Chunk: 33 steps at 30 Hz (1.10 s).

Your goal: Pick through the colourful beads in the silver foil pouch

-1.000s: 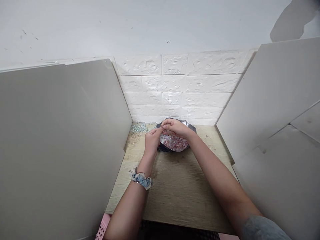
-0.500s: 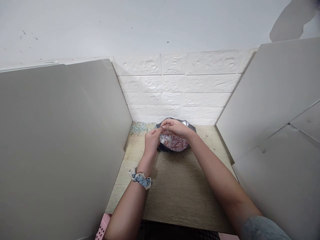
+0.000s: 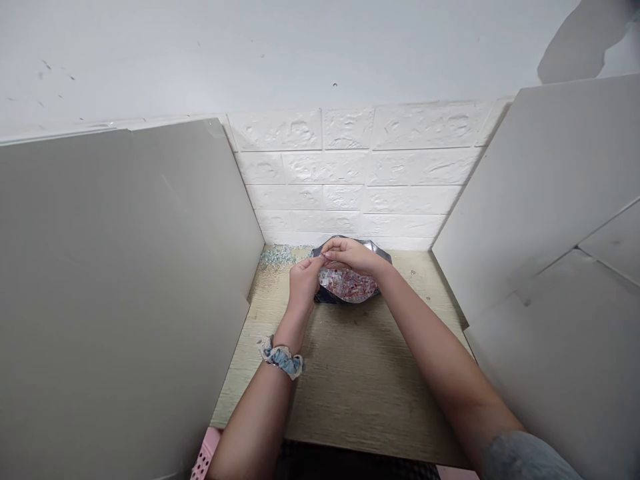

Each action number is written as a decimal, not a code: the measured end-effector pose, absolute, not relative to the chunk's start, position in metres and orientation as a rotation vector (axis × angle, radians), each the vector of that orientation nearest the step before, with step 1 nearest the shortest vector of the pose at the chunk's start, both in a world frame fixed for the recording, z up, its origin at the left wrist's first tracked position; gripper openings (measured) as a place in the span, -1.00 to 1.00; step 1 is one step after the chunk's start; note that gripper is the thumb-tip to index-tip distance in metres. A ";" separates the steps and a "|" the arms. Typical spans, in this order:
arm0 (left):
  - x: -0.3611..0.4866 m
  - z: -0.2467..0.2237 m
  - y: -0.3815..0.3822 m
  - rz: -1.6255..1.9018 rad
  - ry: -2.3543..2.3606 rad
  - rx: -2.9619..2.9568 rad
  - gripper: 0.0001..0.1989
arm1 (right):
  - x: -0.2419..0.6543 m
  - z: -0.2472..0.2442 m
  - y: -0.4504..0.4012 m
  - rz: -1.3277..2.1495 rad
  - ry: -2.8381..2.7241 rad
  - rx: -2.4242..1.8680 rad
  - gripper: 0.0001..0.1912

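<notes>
Fingertip to fingertip, my left hand [image 3: 304, 283] and my right hand [image 3: 353, 256] meet above a dark bag [image 3: 330, 297] with a silvery inside. Both are closed in a pinch. Whatever lies between the fingertips is too small to make out, perhaps a bead. Pink and clear beads [image 3: 353, 285] fill the open bag under my hands. To the left of the bag, pale blue-green beads [image 3: 280, 257] lie loose on the wooden tabletop [image 3: 360, 380]. A blue and white scrunchie [image 3: 283, 358] circles my left wrist.
Grey panels stand on the left [image 3: 125, 300] and on the right [image 3: 540, 220] of the table. A white brick-patterned wall [image 3: 345, 167] closes off the back. A pink perforated object [image 3: 205, 457] shows below the table's front left corner.
</notes>
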<state>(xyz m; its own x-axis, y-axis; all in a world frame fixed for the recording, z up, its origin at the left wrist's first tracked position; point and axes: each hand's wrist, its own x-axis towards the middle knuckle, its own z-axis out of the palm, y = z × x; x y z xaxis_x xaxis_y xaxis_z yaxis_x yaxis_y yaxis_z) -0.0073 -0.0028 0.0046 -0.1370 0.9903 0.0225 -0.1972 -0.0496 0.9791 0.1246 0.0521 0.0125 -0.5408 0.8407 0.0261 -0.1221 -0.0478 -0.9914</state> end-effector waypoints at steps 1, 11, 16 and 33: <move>-0.007 0.005 -0.003 1.423 1.139 1.018 -0.69 | 0.125 0.012 0.052 1.682 -1.502 -0.793 -0.77; -0.007 0.004 -0.003 1.409 1.157 1.050 -0.70 | 0.125 0.015 0.050 1.684 -1.501 -0.814 -0.86; -0.008 0.001 -0.001 1.396 1.147 1.053 -0.75 | 0.125 0.017 0.050 1.674 -1.531 -0.829 -0.92; -0.006 0.002 -0.003 1.350 1.010 1.046 -0.63 | 0.136 0.037 0.046 1.168 -2.021 -0.905 -0.90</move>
<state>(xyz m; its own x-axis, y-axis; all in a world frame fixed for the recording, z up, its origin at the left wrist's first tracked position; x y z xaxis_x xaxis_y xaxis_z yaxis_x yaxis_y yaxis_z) -0.0060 -0.0033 0.0017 -0.0123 0.9992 0.0371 -0.2469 -0.0390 0.9683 0.1361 0.0456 0.0375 -0.5672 0.8044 0.1769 0.2483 0.3718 -0.8945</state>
